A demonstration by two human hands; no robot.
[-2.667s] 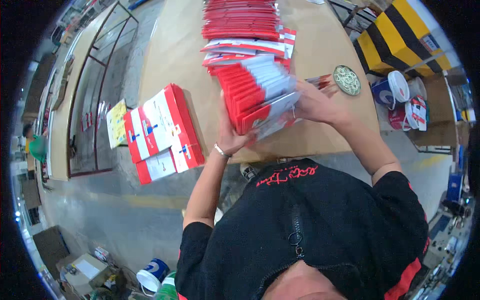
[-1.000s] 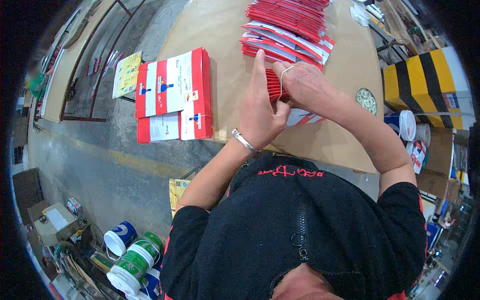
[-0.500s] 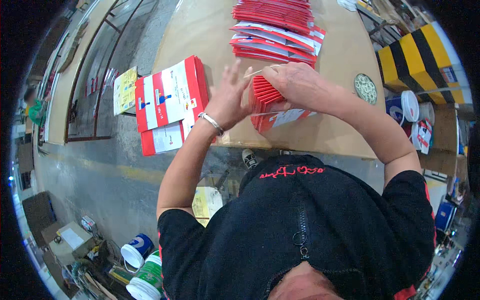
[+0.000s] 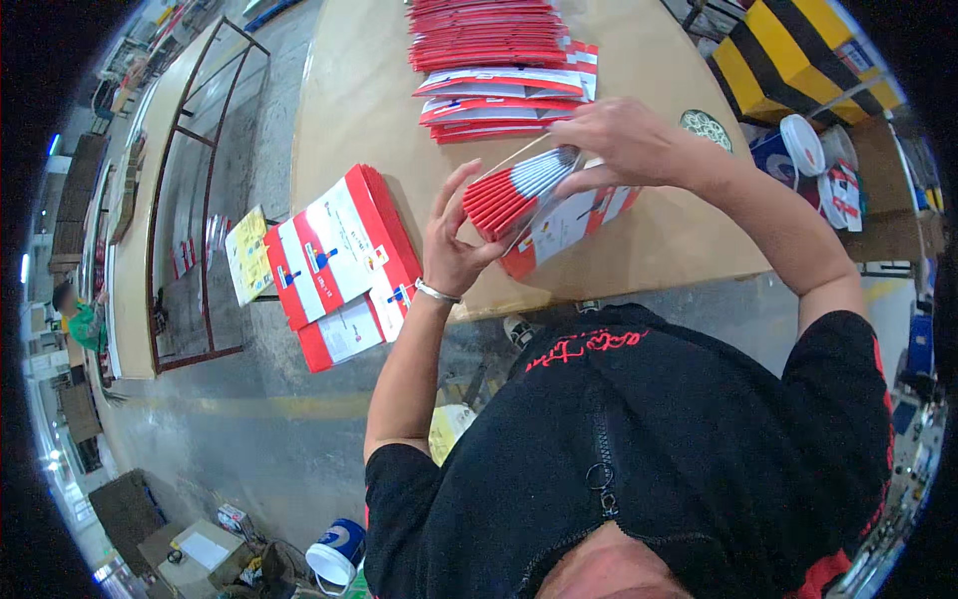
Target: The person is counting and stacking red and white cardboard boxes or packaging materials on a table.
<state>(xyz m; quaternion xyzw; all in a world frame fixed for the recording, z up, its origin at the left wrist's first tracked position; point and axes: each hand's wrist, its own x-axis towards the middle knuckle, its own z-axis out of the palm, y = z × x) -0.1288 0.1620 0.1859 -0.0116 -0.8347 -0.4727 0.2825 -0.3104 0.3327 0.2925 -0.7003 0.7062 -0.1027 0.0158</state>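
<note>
A fanned bundle of red and white folded paper packets (image 4: 514,200) stands tilted near the table's front edge. My left hand (image 4: 457,245) curls round its left end, thumb and fingers apart on either side. Closed on the right end, my right hand (image 4: 631,145) has its thumb below and its fingers above. A thin tan band (image 4: 526,151), which looks like a rubber band, stretches between both hands along the bundle's far side. Its lower run is partly hidden by the packets and fingers.
A long stack of similar packets (image 4: 489,40) lies beyond my hands. Another red and white pile (image 4: 324,245) overhangs the table (image 4: 389,120) at left. A round dish of pale rings (image 4: 706,131) sits at right, near yellow-black boxes (image 4: 773,60) and buckets (image 4: 801,145).
The bundle has turned, now showing more white edges. My left hand has moved from beside it to its left end, and the band is stretched longer. The view has shifted.
</note>
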